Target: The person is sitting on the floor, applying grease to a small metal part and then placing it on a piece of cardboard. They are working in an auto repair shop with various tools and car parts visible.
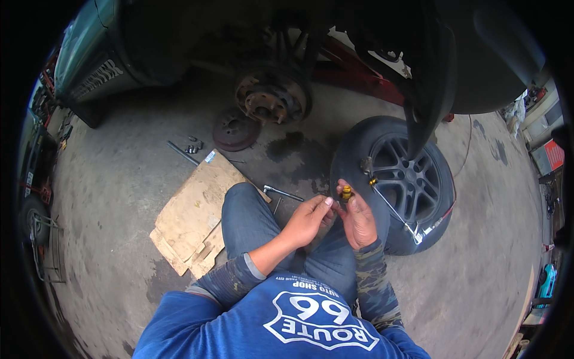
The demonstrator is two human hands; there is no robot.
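Note:
My right hand point(357, 222) is raised in front of my knees with its fingers closed on a small gold socket-like fitting point(346, 192). My left hand point(309, 220) is just left of it, fingers curled with thumb near the index finger; what they hold, if anything, I cannot make out. Behind my hands a wheel with tire point(405, 179) lies on the floor, with a long metal tool point(391, 209) across it and another gold fitting point(373, 181) on it. A ratchet-like tool point(284, 192) lies on the floor beyond my left hand.
A car's bare hub point(267, 99) hangs above, with a red jack or stand point(376, 81) behind it. A rusty disc point(233, 131), several sockets point(192, 145), a metal bar point(178, 152) and flattened cardboard point(191, 212) lie on the concrete floor point(119, 227).

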